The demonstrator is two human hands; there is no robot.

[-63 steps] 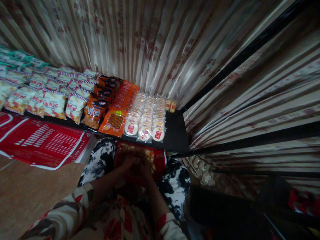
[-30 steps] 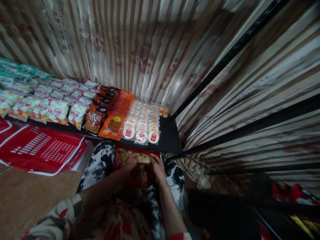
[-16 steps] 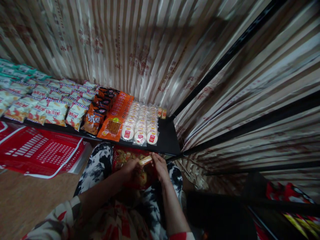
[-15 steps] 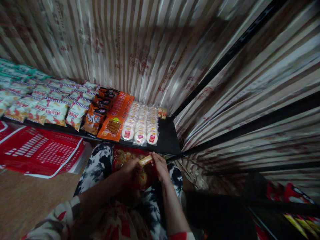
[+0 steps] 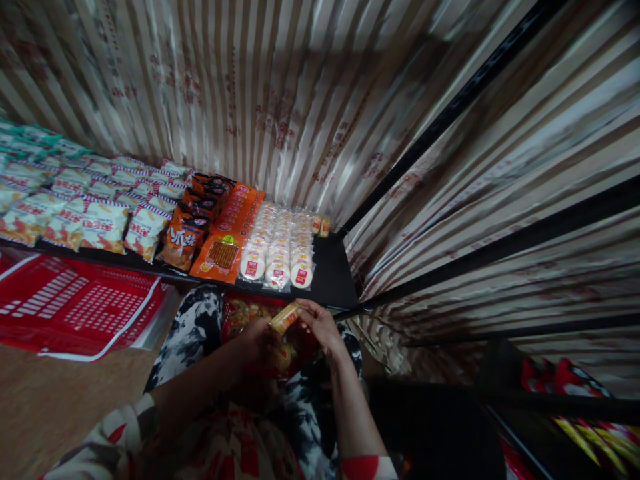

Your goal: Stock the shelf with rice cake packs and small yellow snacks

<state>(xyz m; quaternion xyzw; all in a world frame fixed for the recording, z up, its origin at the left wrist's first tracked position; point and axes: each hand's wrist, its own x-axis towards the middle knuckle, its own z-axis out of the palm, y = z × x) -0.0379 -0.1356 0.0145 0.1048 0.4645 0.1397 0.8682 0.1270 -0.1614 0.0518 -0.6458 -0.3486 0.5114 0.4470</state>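
Between my hands is a small yellow wrapped snack (image 5: pixel 285 319), tilted, above the red basket (image 5: pixel 305 360) at my lap. The fingers of my left hand (image 5: pixel 257 339) close round its near end. My right hand (image 5: pixel 318 323) pinches the far end with thumb and fingertips. More yellow wrapped snacks (image 5: pixel 244 313) lie in the basket, partly hidden by my left hand. Ahead on the black shelf (image 5: pixel 334 267), two similar yellow packs (image 5: pixel 321 225) stand at the back, beside rows of round white crackers (image 5: pixel 277 272) in clear wrap.
Left along the shelf are orange stick-snack packs (image 5: pixel 220 257), orange-black bags (image 5: pixel 181 240) and many white chip bags (image 5: pixel 104 223). A red basket (image 5: pixel 90 303) sits below at left. Black bars (image 5: pixel 440 270) slant across the striped curtain (image 5: pixel 300 100). Colourful packages (image 5: pixel 565 377) lie at lower right.
The wrapped snack has turned so its printed face shows more, and my right hand's fingers have shifted on its end. The view has moved slightly.
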